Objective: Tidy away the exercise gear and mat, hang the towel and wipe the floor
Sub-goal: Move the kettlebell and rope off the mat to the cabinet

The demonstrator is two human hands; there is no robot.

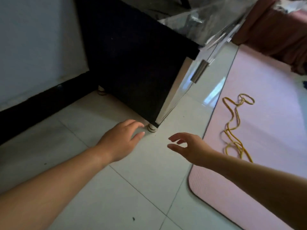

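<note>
Yr L hand [121,140] & R hand [187,146] hover empty mid-frame, fingers loose, over white tile floor [116,188]; yellow cord [232,127] lies on pink mat [269,146] at right, apart from R fingers [174,138], black cabinet [132,72] upper centre.

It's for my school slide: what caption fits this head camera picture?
Empty left hand and right hand reach over the floor by a black cabinet; a yellow rope lies on the pink mat.
</note>
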